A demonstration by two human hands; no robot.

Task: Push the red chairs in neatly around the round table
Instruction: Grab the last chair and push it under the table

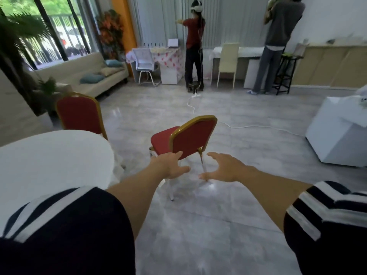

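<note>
Both hands, left grip [172, 165] and right grip [222, 167], spread wide and empty toward the gold-framed red padded chair [190, 135] at twelve o'clock, the white round counter [49, 155] at nine.

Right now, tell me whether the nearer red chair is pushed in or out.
Out. The nearer red chair stands on open floor, apart from the round table, its backrest toward the camera.

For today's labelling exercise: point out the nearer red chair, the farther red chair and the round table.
nearer red chair [191, 138], head view, on its backrest
farther red chair [79, 114], head view, on its backrest
round table [49, 155], head view, on its white top
</note>
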